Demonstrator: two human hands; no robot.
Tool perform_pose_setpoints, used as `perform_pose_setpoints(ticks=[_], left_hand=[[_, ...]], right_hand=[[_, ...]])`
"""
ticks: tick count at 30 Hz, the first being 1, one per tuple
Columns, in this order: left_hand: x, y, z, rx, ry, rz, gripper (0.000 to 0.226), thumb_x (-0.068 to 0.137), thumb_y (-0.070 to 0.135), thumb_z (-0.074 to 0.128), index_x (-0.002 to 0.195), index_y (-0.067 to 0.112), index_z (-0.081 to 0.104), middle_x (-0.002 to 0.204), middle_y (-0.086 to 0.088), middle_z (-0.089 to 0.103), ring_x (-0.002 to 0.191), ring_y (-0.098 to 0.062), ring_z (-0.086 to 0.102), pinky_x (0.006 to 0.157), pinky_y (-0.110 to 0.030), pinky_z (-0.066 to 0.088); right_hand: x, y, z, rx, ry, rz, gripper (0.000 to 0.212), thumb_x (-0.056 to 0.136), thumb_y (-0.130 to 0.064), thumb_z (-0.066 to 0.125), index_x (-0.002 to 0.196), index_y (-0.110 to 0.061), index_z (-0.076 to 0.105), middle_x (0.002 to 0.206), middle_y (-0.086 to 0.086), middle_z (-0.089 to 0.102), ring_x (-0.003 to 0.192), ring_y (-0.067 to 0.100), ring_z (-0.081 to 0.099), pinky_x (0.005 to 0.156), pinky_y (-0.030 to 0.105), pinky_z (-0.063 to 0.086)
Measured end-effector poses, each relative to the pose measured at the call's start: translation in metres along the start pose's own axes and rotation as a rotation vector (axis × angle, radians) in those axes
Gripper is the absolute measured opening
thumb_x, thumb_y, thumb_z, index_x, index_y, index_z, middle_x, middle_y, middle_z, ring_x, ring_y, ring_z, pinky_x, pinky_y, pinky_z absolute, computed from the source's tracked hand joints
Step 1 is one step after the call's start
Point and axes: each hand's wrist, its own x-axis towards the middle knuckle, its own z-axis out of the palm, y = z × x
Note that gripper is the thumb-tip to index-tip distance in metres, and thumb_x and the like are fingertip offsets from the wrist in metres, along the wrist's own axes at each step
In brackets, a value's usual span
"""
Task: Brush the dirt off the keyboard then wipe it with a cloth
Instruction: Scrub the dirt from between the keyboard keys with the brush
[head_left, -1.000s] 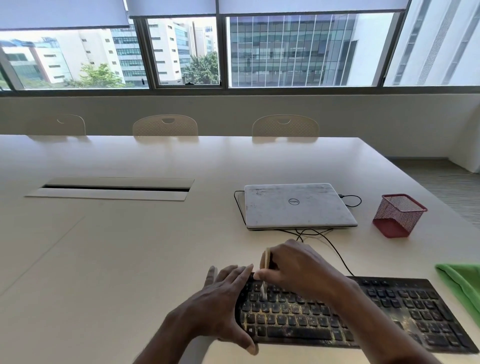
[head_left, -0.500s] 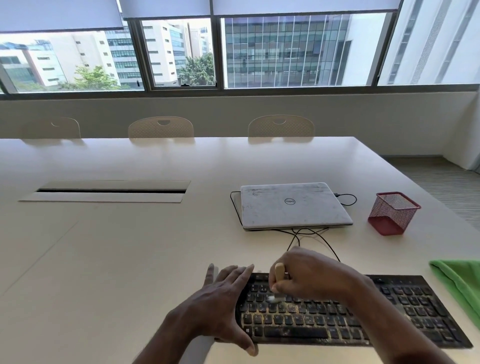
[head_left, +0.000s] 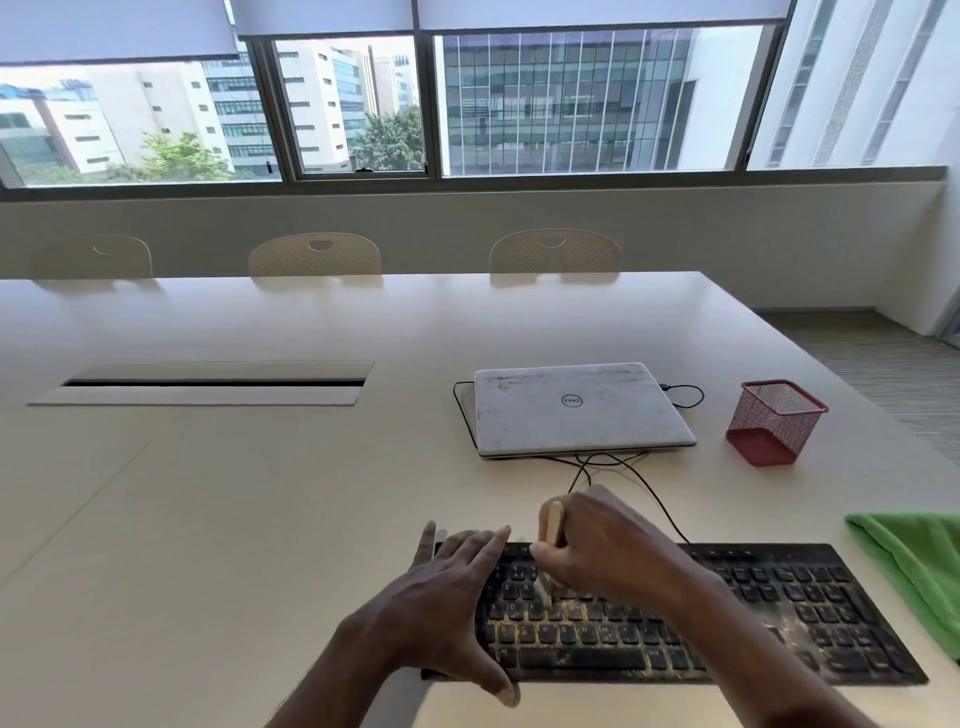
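Observation:
A black keyboard, dusted with pale dirt between its keys, lies at the near edge of the table. My left hand rests flat with straight fingers on the keyboard's left end, thumb at its front edge. My right hand grips a small wooden-handled brush, its bristles down on the keys in the left half of the keyboard. A green cloth lies on the table just right of the keyboard.
A shut white laptop with black cables sits behind the keyboard. A red mesh pen cup stands to its right. A cable slot is set into the table at left. Chairs line the far side.
My right hand has swept the brush a little to the right and toward me along the left-hand keys. My left hand has stayed on the keyboard's left end.

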Motion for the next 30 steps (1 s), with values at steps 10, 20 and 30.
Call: perform_pose_setpoints(ticks=[10,20,30], left_hand=[[-0.001,0.0,0.0,-0.009,0.001,-0.02,0.146,0.065,0.077,0.079,0.16,0.021,-0.017,0.171,0.0,-0.001,0.151,-0.007,-0.011,0.114,-0.041,-0.03],[0.0,-0.002,0.003,0.001,0.007,-0.025,0.148,0.063,0.079,0.078,0.16,0.022,-0.017,0.171,0.002,0.0,0.155,-0.012,-0.008,0.118,-0.047,-0.027],[0.0,-0.002,0.003,-0.012,0.02,-0.013,0.149,0.062,0.078,0.079,0.16,0.02,-0.017,0.171,0.002,0.001,0.15,-0.003,-0.01,0.119,-0.047,-0.026]], right_hand=[[0.0,0.006,0.007,0.049,0.004,0.06,0.026,0.094,-0.018,0.06,0.076,-0.002,0.066,0.068,0.016,0.069,0.045,0.012,0.047,0.047,0.028,0.048],[0.001,0.006,-0.001,0.038,0.006,0.047,0.024,0.097,-0.024,0.062,0.082,-0.007,0.07,0.07,0.009,0.071,0.049,0.019,0.059,0.056,0.036,0.056],[-0.004,0.003,-0.015,-0.011,-0.133,-0.038,0.016,0.086,-0.016,0.064,0.073,-0.01,0.07,0.065,0.008,0.068,0.048,0.007,0.048,0.051,0.031,0.047]])
